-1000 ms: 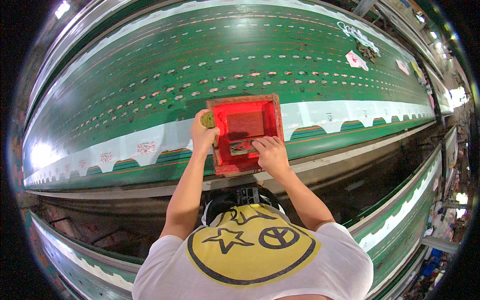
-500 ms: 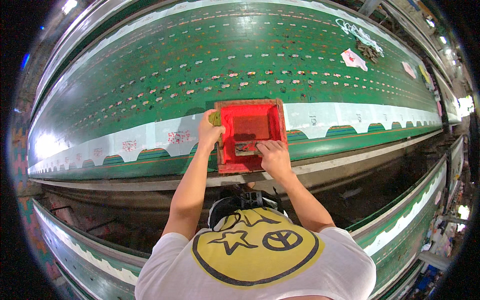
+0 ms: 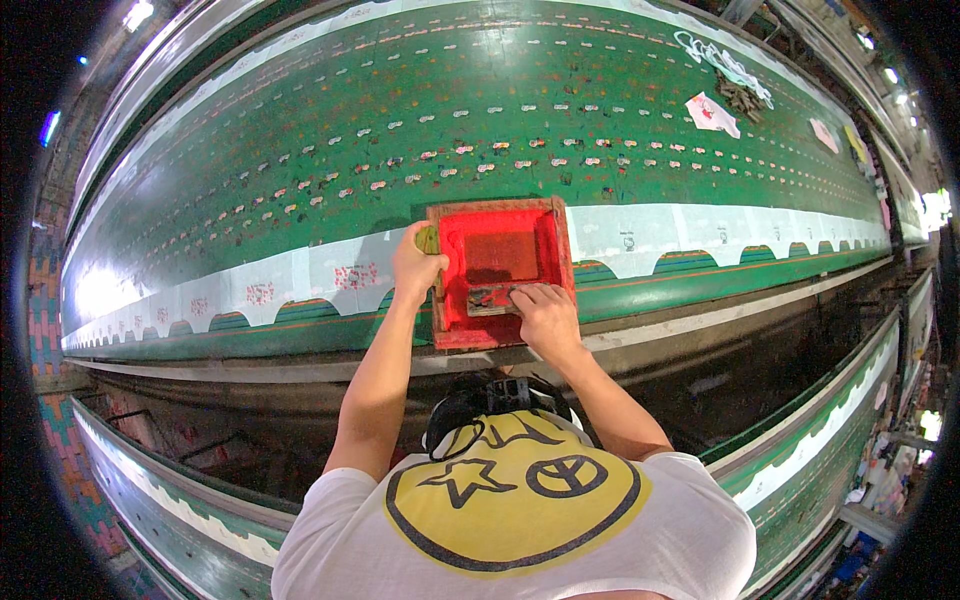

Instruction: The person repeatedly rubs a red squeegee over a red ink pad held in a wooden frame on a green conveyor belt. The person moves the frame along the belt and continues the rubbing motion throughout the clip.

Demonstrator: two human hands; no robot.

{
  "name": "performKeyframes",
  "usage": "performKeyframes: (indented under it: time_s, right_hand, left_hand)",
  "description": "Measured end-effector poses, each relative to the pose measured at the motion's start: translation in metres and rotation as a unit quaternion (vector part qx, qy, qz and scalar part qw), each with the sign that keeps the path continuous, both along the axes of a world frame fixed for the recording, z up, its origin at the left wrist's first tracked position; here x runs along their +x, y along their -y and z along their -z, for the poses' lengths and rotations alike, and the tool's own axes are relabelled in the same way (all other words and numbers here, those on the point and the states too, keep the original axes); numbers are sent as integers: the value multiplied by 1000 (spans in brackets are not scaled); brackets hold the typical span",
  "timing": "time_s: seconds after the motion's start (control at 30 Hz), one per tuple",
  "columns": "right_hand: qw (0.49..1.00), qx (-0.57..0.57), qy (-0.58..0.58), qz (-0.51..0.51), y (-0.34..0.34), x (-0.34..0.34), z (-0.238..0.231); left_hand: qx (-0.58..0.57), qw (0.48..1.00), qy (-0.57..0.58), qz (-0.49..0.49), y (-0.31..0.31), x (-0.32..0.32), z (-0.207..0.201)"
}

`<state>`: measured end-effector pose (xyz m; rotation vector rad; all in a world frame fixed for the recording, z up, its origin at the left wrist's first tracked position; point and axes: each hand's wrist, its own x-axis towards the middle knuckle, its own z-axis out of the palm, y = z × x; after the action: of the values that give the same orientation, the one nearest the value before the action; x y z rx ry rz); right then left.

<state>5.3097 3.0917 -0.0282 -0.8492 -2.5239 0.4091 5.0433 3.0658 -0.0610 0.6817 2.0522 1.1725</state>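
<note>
A wooden-framed printing screen [image 3: 553, 218] with red ink inside lies over a row of white fabric pieces [image 3: 625, 235] along the near edge of the long green table [image 3: 430, 95]. My left hand [image 3: 417, 262] is closed round the frame's left side, by a yellow-green patch. In my right hand [image 3: 546, 315] is a squeegee [image 3: 490, 299], a short ink-stained block resting in the lower part of the screen. Fabric to the left of the frame carries red prints [image 3: 355, 277]; pieces to the right show only small dark marks. The frame hides the cloth beneath it.
Crumpled light-blue strips [image 3: 735, 70] and a dark rag [image 3: 740, 98] lie at the far right of the table, beside a white cloth with a red print [image 3: 712, 115]. Behind me, across a dark aisle, runs another green table [image 3: 190, 510].
Both hands, the screen and the squeegee stay nearly in place. The squeegee sits very slightly lower in the frame, and the whole view has shifted a little.
</note>
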Motion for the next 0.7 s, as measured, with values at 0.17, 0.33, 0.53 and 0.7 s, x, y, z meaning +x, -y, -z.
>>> performKeyframes:
  time_s: [0.17,0.33,0.53,0.7]
  right_hand:
    - [1000,1,12,1,-1,1,-4]
    - [1000,6,13,-7,14,14,-5]
    - [999,19,23,-22,20,19,-1]
    - [999,27,17,-26,16,14,3]
  left_hand:
    - [1,1000,-4,1,0,2,-4]
    - [-14,1000,-11,-1,0,0,2]
    - [-18,1000,-24,5,-2,4,1]
    - [-16,999,-47,7,0,1,7]
